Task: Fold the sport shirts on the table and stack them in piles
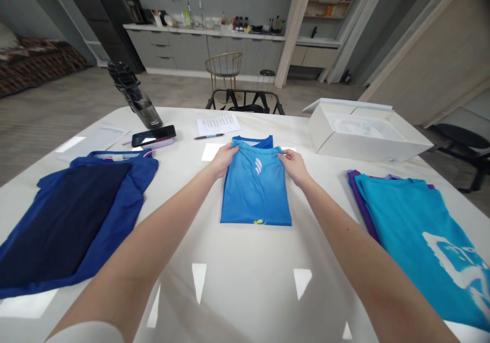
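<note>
A blue shirt [255,190] with a small white logo lies folded into a rectangle in the middle of the white table [245,276]. My left hand [223,160] pinches its far left corner between thumb and fingers. At the far right corner, my right hand [294,165] grips the fabric the same way. Beyond the folded edge, a darker blue collar part shows. To the left lies a pile of dark blue clothes [72,215]. On the right, a turquoise shirt [413,225] with white print rests over purple fabric [363,210].
An open white box [360,146] stands at the back right. Toward the back left are a dark water bottle [138,98], a phone [153,136], a pen [209,136] and a printed sheet [218,123]. A black chair [245,103] stands behind the table.
</note>
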`<state>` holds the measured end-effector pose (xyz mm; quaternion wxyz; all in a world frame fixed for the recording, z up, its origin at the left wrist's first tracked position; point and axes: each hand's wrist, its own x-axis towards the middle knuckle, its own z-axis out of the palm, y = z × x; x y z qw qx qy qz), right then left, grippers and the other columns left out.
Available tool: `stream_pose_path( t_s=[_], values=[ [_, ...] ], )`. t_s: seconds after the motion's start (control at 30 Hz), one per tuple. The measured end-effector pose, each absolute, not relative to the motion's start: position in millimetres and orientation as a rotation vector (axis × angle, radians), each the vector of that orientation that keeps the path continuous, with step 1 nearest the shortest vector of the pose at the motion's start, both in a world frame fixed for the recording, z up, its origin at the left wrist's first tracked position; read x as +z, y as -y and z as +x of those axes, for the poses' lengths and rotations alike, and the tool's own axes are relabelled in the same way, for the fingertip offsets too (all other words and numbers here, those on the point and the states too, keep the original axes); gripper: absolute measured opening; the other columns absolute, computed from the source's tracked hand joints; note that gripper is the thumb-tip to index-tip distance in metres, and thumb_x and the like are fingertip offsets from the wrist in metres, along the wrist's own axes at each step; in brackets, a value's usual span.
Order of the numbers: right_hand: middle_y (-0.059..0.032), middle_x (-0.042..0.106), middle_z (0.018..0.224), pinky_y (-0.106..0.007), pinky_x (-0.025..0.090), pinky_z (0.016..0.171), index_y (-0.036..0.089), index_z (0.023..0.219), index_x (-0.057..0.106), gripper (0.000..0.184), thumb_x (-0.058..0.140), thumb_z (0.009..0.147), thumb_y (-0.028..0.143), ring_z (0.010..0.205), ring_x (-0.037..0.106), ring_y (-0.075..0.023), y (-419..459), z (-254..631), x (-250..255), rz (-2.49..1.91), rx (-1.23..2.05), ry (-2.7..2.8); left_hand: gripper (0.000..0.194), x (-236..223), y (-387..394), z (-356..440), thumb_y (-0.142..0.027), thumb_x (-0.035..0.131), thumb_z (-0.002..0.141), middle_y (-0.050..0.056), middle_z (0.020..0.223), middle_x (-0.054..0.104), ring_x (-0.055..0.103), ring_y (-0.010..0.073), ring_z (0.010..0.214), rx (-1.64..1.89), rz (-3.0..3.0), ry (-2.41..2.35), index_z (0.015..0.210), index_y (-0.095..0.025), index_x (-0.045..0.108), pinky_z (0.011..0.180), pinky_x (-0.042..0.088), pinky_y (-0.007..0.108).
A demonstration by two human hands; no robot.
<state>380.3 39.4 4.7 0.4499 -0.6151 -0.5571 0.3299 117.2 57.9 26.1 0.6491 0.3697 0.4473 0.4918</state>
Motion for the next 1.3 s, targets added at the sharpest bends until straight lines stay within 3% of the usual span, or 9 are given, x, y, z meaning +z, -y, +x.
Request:
stream_pose_path(
  t_s=[0.17, 0.43, 0.53, 0.63, 0.73, 0.8, 0.9, 1.07, 1.3],
  values=[
    [0.0030, 0.058, 0.064, -0.026, 0.041, 0.056, 0.020, 0.092, 0.067, 0.030, 0.066, 0.081, 0.048, 0.058, 0.051, -0.0152, -86.2, 376.6, 18.6, -1.374, 0.806, 1.253, 0.028, 37.7, -112.6, 117.8, -0.035, 0.076, 0.085, 0.008, 0.096, 0.078, 0.074, 0.0236, 0.094, 1.219, 0.960, -0.943, 0.103, -0.015, 0.070, 0.096, 0.057, 0.041],
    [-0.0035, 0.071, 0.080, -0.032, 0.049, 0.077, 0.017, 0.096, 0.073, 0.023, 0.060, 0.087, 0.034, 0.077, 0.063, -0.0209, -141.4, 362.0, -6.1, -1.766, 0.543, 1.383, 0.018, -8.6, -162.6, 123.6, -0.032, 0.072, 0.084, 0.004, 0.082, 0.073, 0.070, 0.0228, 0.086, 1.242, 1.217, -1.397, 0.087, -0.015, 0.069, 0.084, 0.057, 0.036],
    [-0.0071, 0.074, 0.088, -0.034, 0.051, 0.081, 0.015, 0.106, 0.073, 0.031, 0.052, 0.094, 0.036, 0.081, 0.066, -0.0227, -142.0, 362.3, -6.1, -1.781, 0.486, 1.423, 0.018, -13.4, -170.3, 120.7, -0.024, 0.059, 0.090, 0.007, 0.097, 0.075, 0.069, 0.0224, 0.097, 1.261, 1.385, -1.482, 0.100, -0.015, 0.071, 0.093, 0.055, 0.036],
    [-0.0151, 0.074, 0.108, -0.041, 0.051, 0.092, 0.012, 0.125, 0.068, 0.039, 0.050, 0.097, 0.032, 0.100, 0.067, -0.0286, -134.8, 359.6, -2.7, -1.882, 0.375, 1.533, 0.037, -10.8, -165.6, 122.0, -0.016, 0.054, 0.091, 0.013, 0.124, 0.070, 0.063, 0.0264, 0.121, 1.259, 1.627, -1.731, 0.126, -0.014, 0.065, 0.110, 0.046, 0.042],
    [-0.0234, 0.062, 0.138, -0.050, 0.044, 0.106, 0.007, 0.144, 0.055, 0.051, 0.049, 0.096, 0.025, 0.128, 0.056, -0.0352, -123.3, 345.6, -1.1, -1.909, 0.115, 1.697, 0.052, -7.9, -146.8, 135.6, -0.009, 0.048, 0.090, 0.019, 0.145, 0.056, 0.052, 0.0286, 0.137, 1.146, 2.049, -1.776, 0.142, -0.010, 0.054, 0.119, 0.037, 0.045],
    [-0.0219, 0.054, 0.150, -0.049, 0.037, 0.116, 0.007, 0.148, 0.052, 0.052, 0.041, 0.098, 0.019, 0.139, 0.047, -0.0322, -117.3, 330.1, -2.5, -1.776, 0.028, 1.893, 0.053, -8.3, -132.9, 149.4, -0.008, 0.042, 0.092, 0.020, 0.150, 0.053, 0.050, 0.0277, 0.139, 0.942, 2.307, -1.648, 0.144, -0.009, 0.054, 0.120, 0.036, 0.045],
    [-0.0150, 0.050, 0.157, -0.045, 0.029, 0.123, 0.010, 0.149, 0.052, 0.053, 0.028, 0.103, 0.020, 0.146, 0.042, -0.0253, -114.3, 308.4, -9.1, -1.655, 0.144, 2.170, 0.051, -12.8, -119.7, 165.4, -0.016, 0.034, 0.100, 0.017, 0.156, 0.050, 0.045, 0.0273, 0.145, 0.607, 2.417, -1.603, 0.148, -0.012, 0.052, 0.123, 0.032, 0.049],
    [-0.0092, 0.033, 0.169, -0.054, 0.015, 0.127, 0.019, 0.160, 0.042, 0.059, 0.024, 0.109, 0.042, 0.156, 0.026, -0.0286, -116.5, 305.4, -18.8, -1.909, 0.208, 2.219, 0.058, -19.3, -119.5, 162.2, -0.044, 0.023, 0.107, 0.003, 0.170, 0.032, 0.024, 0.0270, 0.158, 0.307, 2.350, -1.738, 0.159, -0.026, 0.041, 0.129, 0.014, 0.057],
    [-0.0112, 0.013, 0.174, -0.065, 0.005, 0.125, 0.017, 0.167, 0.023, 0.076, 0.016, 0.105, 0.062, 0.160, 0.012, -0.0304, -112.2, 321.6, -15.0, -2.205, 0.274, 1.975, 0.073, -18.8, -116.3, 153.6, -0.067, 0.022, 0.101, 0.006, 0.174, 0.018, 0.011, 0.0338, 0.161, 0.293, 2.191, -1.930, 0.163, -0.029, 0.034, 0.129, 0.010, 0.056]
  ],
)
